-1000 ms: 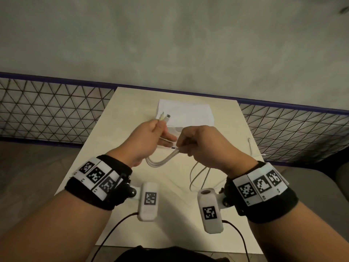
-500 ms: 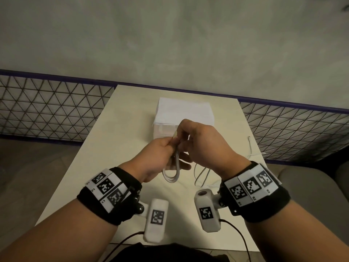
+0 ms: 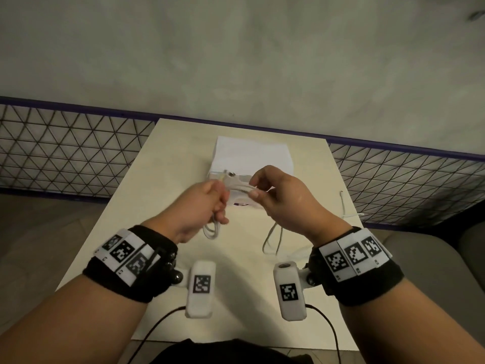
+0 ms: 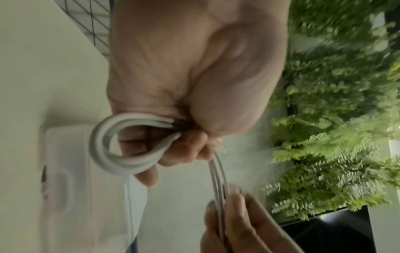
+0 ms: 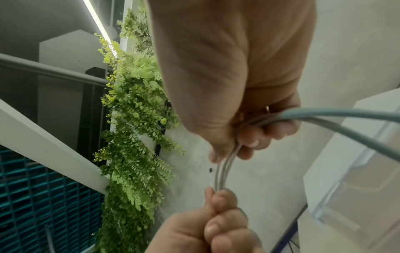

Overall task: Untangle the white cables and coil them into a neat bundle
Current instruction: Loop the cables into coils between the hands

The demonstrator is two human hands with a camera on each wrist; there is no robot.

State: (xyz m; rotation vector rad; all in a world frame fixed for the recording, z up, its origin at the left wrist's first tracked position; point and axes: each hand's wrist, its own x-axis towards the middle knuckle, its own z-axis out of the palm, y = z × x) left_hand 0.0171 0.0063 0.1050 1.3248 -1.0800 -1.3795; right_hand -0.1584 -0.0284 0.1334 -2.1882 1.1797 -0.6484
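Observation:
My left hand point(image 3: 216, 202) grips a small coil of white cable point(image 3: 211, 229), whose loops hang below the fist; a connector point(image 3: 227, 173) sticks out above it. In the left wrist view the coil point(image 4: 112, 150) curls round my fingers. Several cable strands point(image 3: 240, 187) run from that fist to my right hand point(image 3: 255, 191), which pinches them between thumb and fingers. The right wrist view shows the strands point(image 5: 224, 167) stretched between both hands. Loose cable point(image 3: 273, 237) hangs from my right hand to the table.
A white lidded box point(image 3: 252, 153) stands on the pale table point(image 3: 170, 158) just behind my hands. A cable end point(image 3: 344, 203) lies near the table's right edge. A black wire-mesh fence point(image 3: 65, 153) runs along both sides, and a grey wall rises behind.
My hands were pressed together half a second ago. The right hand has drawn away to the right, stretching the strands, while the left keeps the coil.

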